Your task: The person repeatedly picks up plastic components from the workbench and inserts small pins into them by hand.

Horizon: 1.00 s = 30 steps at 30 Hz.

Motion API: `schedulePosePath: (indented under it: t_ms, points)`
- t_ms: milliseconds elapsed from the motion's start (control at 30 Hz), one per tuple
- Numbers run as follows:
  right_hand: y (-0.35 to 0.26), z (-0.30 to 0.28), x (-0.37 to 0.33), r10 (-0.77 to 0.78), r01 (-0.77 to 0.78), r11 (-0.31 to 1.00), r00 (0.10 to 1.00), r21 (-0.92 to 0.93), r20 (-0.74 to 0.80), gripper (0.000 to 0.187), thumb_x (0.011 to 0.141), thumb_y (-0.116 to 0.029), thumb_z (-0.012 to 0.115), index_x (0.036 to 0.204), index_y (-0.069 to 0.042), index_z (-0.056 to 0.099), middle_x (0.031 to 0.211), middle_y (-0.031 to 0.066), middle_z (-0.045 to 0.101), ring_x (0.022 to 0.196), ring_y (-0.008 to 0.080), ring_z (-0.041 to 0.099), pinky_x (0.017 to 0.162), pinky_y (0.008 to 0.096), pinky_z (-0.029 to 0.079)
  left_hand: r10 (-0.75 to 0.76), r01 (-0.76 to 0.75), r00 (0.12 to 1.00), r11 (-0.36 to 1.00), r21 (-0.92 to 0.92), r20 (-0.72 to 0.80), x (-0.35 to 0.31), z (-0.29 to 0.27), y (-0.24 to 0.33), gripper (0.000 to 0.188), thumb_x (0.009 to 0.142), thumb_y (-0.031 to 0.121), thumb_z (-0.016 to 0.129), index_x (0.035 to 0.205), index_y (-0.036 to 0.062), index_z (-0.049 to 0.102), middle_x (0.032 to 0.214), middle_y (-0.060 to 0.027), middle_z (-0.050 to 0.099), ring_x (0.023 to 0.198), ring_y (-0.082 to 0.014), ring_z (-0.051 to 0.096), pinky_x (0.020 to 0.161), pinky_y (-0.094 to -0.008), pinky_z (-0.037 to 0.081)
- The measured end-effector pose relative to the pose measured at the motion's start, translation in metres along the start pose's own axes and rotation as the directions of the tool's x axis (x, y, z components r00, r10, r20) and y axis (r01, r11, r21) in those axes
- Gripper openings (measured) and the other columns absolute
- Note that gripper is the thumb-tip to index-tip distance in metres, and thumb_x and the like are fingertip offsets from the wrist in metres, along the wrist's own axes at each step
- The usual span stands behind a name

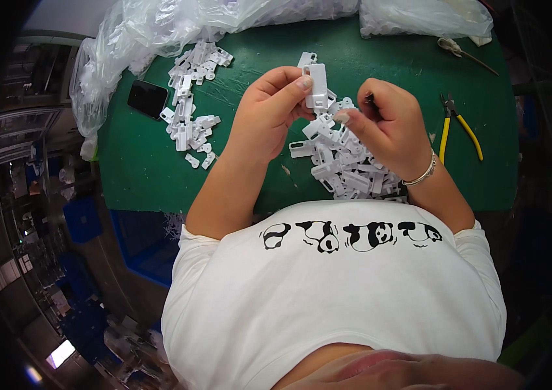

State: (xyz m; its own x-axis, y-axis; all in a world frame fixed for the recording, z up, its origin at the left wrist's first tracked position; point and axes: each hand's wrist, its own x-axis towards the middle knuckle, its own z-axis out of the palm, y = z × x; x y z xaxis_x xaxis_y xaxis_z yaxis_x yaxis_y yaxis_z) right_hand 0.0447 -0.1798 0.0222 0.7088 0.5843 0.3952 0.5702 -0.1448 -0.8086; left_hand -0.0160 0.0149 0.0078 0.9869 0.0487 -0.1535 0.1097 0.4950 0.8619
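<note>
Pinched between thumb and fingers of my left hand (269, 107) is a white plastic part (316, 86), flat and oblong, held upright above the table. My right hand (386, 123) is curled closed just to its right, thumb pointing toward the part's lower end. A dark-ended object (370, 98) pokes out of the right fist; most of it is hidden by the fingers, so its kind does not show. Below both hands lies a loose pile of similar white plastic parts (347, 159), reaching to the table's near edge.
On the green table (250, 175), a second group of white parts (191, 123) lies left, beside a black phone (148, 99). Yellow-handled cutting pliers (448, 127) and a thin rod-like tool (468, 55) lie right. Clear plastic bags (178, 26) line the far edge. A blue crate (136, 244) stands below left.
</note>
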Motion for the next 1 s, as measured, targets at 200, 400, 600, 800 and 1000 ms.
schedulePosePath:
  t_ms: [200,400,600,800,1000]
  points:
    - [0.004,-0.002,-0.001,-0.009,0.006,0.999,0.998,-0.047,-0.066,0.039,0.082,-0.03,0.072,0.07,-0.003,0.048,0.056,0.0053,0.042,0.048,0.0167,0.038,0.045,0.0289,0.032,0.004,-0.003,0.998,1.0,-0.022,0.063,0.004,-0.003,-0.003,0.019,0.095,0.014,0.053,0.105,-0.0004,0.059,0.093,-0.0084,0.065,0.082,-0.0149,0.064,0.07,-0.0296,0.053]
    - [0.002,0.003,-0.001,0.11,-0.114,0.985,0.993,0.134,0.036,0.03,0.085,-0.025,0.068,0.078,-0.001,0.053,0.06,0.0074,0.047,0.05,0.016,0.041,0.047,0.0278,0.035,0.055,-0.052,0.997,0.997,-0.058,0.056,0.001,0.005,-0.006,0.017,0.094,0.011,0.054,0.107,-0.0005,0.059,0.094,-0.0087,0.065,0.084,-0.0161,0.064,0.072,-0.032,0.054]
    - [0.005,0.01,-0.002,0.017,-0.018,0.99,1.0,0.138,0.012,0.016,0.087,-0.015,0.062,0.085,-0.001,0.056,0.065,0.0095,0.053,0.054,0.0207,0.051,0.05,0.0304,0.04,0.082,-0.086,0.995,0.994,0.064,0.059,0.0,0.01,-0.01,0.017,0.092,0.008,0.057,0.107,-0.0004,0.059,0.094,-0.0091,0.065,0.084,-0.0163,0.064,0.072,-0.0321,0.054]
    - [0.007,0.006,-0.004,-0.063,0.069,0.996,0.994,0.059,-0.092,0.006,0.087,-0.006,0.06,0.085,-0.001,0.056,0.064,0.0082,0.053,0.053,0.0191,0.05,0.05,0.0299,0.039,-0.009,0.013,0.987,1.0,-0.023,0.16,-0.002,0.006,-0.006,0.017,0.092,0.008,0.057,0.106,-0.0014,0.06,0.093,-0.0092,0.065,0.08,-0.0159,0.064,0.071,-0.0314,0.054]
    - [0.012,0.002,-0.004,0.028,0.006,0.992,0.964,0.127,-0.266,0.007,0.091,-0.008,0.059,0.087,-0.002,0.058,0.063,0.0025,0.05,0.051,0.0085,0.041,0.047,0.0241,0.035,-0.021,0.032,0.99,0.997,-0.077,0.138,-0.001,0.007,-0.007,0.018,0.092,0.007,0.057,0.108,-0.002,0.059,0.092,-0.0098,0.065,0.079,-0.016,0.064,0.071,-0.0315,0.054]
